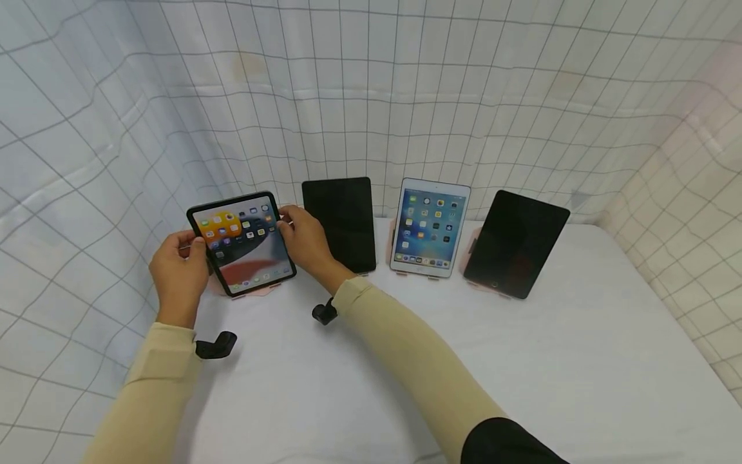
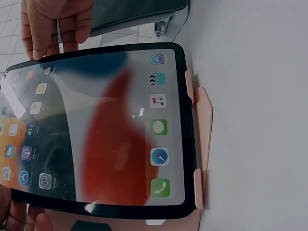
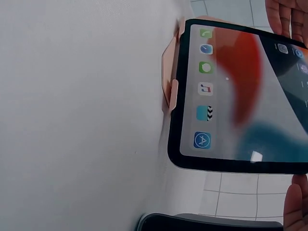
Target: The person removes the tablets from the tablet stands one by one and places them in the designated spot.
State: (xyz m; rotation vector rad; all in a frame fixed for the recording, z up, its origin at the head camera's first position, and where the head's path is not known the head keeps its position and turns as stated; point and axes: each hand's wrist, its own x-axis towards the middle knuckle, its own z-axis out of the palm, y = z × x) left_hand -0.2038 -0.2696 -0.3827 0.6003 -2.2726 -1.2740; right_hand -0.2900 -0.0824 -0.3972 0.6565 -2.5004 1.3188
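Observation:
A black-framed tablet (image 1: 246,245) with a lit home screen leans at the left on a pink stand (image 2: 206,120). Two small lips of the stand catch its lower edge. My left hand (image 1: 181,270) holds the tablet by its left edge, thumb toward the front. On the opposite edge, my right hand (image 1: 307,238) grips it with thumb and fingers near the upper half. In the left wrist view the right hand (image 2: 57,24) shows at the top, its fingertips at the tablet's edge. The stand's back is mostly hidden behind the tablet.
Right of my hands stand a dark-screened tablet (image 1: 342,222), a white tablet (image 1: 431,225) with its screen lit, and another dark-screened tablet (image 1: 516,245), tilted. All lean on supports on the white table (image 1: 556,380). A white gridded curtain (image 1: 371,84) surrounds the back and sides.

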